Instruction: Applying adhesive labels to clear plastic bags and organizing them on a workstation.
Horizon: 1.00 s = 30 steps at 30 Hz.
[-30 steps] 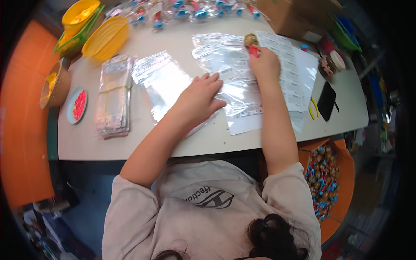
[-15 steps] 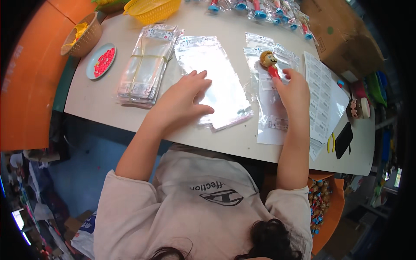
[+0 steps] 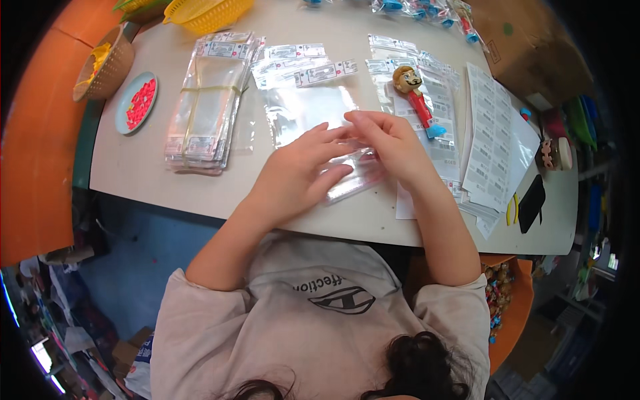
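My left hand (image 3: 303, 175) lies over the lower part of a loose pile of clear plastic bags (image 3: 308, 110), its fingers spread. Beside it, my right hand (image 3: 395, 148) is closed, thumb and forefinger pinched at the side of the top bag, which sits askew on the pile. The other fingers of that hand are partly hidden. Just right of it lies a toy figure (image 3: 419, 103) with a big brown-haired head, moustache, red body and blue base. It rests on printed paper and more clear bags (image 3: 393, 45).
Left stand a banded bag bundle (image 3: 207, 100), a plate of pink pieces (image 3: 127, 110) and a basket (image 3: 110, 72). Behind is a yellow basket (image 3: 207, 15). To the right are label sheets (image 3: 497, 127), a black phone (image 3: 531, 203) and a cardboard box (image 3: 527, 53).
My right hand has let go of the toy figure, leaving it on the papers, and moved left to the bag pile. The top bag has shifted askew. My left hand stays over the bags.
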Motion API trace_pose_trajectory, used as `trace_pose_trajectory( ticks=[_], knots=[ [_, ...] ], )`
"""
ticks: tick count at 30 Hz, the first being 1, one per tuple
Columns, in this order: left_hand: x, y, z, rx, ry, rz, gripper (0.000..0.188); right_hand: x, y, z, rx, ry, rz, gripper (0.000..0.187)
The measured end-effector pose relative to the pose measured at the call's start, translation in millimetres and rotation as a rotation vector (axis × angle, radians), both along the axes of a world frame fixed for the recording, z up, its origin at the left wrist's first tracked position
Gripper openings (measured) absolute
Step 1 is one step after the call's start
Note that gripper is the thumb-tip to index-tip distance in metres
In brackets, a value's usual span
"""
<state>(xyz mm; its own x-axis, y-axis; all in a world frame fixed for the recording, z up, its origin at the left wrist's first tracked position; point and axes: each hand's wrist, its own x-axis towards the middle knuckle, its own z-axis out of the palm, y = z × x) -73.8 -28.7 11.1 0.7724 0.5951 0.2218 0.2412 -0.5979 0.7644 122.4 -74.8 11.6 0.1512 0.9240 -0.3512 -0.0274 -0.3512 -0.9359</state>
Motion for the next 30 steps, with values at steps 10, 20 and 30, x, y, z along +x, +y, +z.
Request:
trace_pose_trajectory(
  ticks=[10,20,30],
  knots=[
    [-8.7,15.3,-4.9,-0.06,-0.148,0.218,0.052,4.1,-0.4,8.0,0.042,0.047,0.017,0.028],
    [2.8,12.0,-7.4,0.008,0.001,0.185,0.045,5.3,-3.9,0.2,0.181,-0.125,-0.031,0.026],
    [15.2,15.5,9.8,0.226,0.199,0.141,0.042,84.0,-16.3,19.9,-0.043,-1.199,-0.551,0.042]
  ],
)
